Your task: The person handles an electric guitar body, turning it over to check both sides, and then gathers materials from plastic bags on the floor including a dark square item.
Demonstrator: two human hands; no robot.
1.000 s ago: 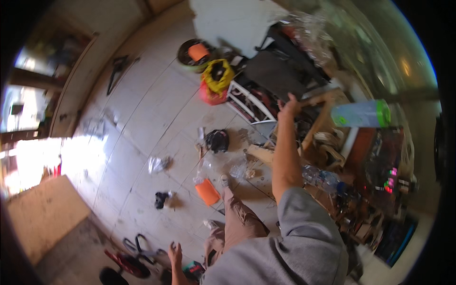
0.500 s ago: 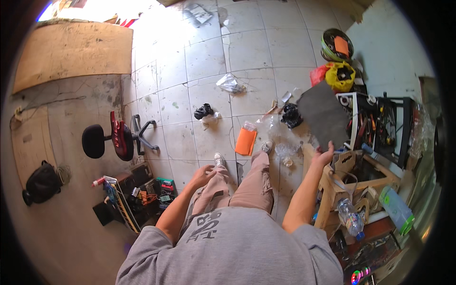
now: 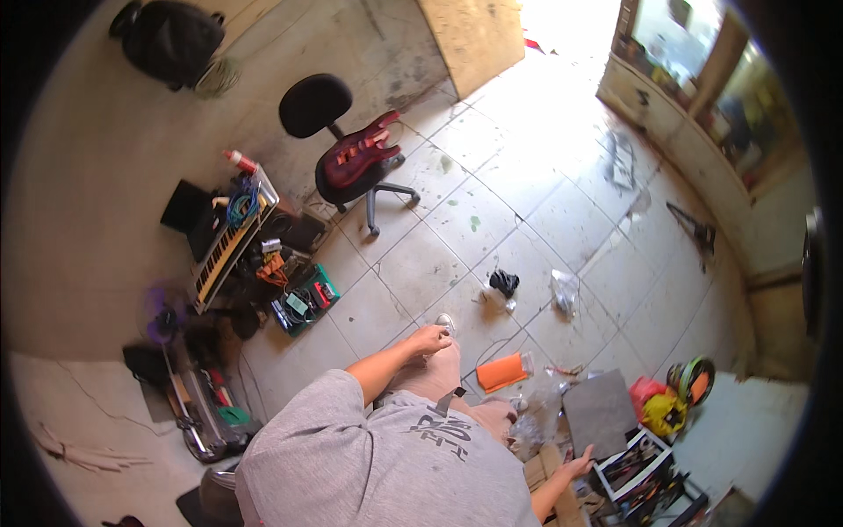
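Observation:
My left hand [image 3: 428,340] hovers over or rests on my left knee; from above I cannot tell which. Its fingers are loosely bent and hold nothing that shows. My right hand [image 3: 577,462] is at the lower right, palm turned up, closed at the near corner of a flat grey board [image 3: 600,406]. The fingers under the board are partly hidden. Beyond the board's left edge, an orange padded envelope [image 3: 502,372] lies on the floor by my feet. A rack of hand tools [image 3: 645,479] is just right of my right hand.
A swivel chair [image 3: 314,105] carries a red guitar body [image 3: 360,151]. To the left are a keyboard [image 3: 230,250] and a green tool tray [image 3: 307,299]. A black plastic bag [image 3: 503,283] and clear plastic [image 3: 564,292] lie ahead; a yellow bag [image 3: 665,413] is right of the board.
My view has swung left, so the chair and keyboard now sit nearer the middle and the doorway has moved right. My right hand stays at the grey board's edge; my left stays near my knee.

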